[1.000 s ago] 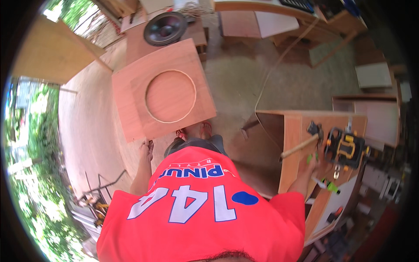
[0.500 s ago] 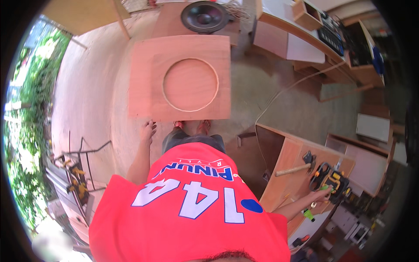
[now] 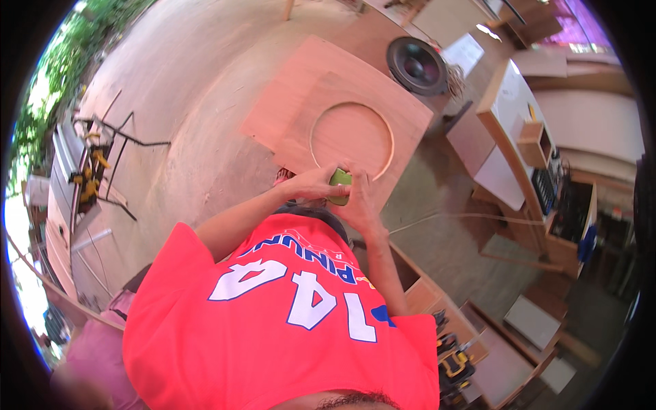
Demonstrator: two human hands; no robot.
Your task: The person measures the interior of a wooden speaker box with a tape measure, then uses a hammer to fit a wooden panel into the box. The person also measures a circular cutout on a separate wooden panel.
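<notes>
A small green tape measure (image 3: 339, 178) is held between both hands in front of my waist. My left hand (image 3: 318, 183) closes on its left side, and my right hand (image 3: 359, 197) wraps round its right side. Fingers cover much of it, and no drawn-out blade can be made out. Just beyond the hands lies a reddish plywood panel (image 3: 294, 102) with a large round cutout ring (image 3: 391, 130), turned at a slant. The hands overlap the panel's near edge in the picture; whether they touch it I cannot tell.
A black round speaker (image 3: 415, 66) lies past the panel's far right corner. To the right stands a white-topped workbench (image 3: 509, 102) with a cable (image 3: 451, 216) crossing the floor. Power tools (image 3: 454, 362) sit on a wooden surface at lower right. A metal stand (image 3: 126, 140) is at left.
My right hand has come from the tool-covered bench at right to my front with the green tape measure. My left hand has risen to meet it. My view has turned, so the panel appears slanted.
</notes>
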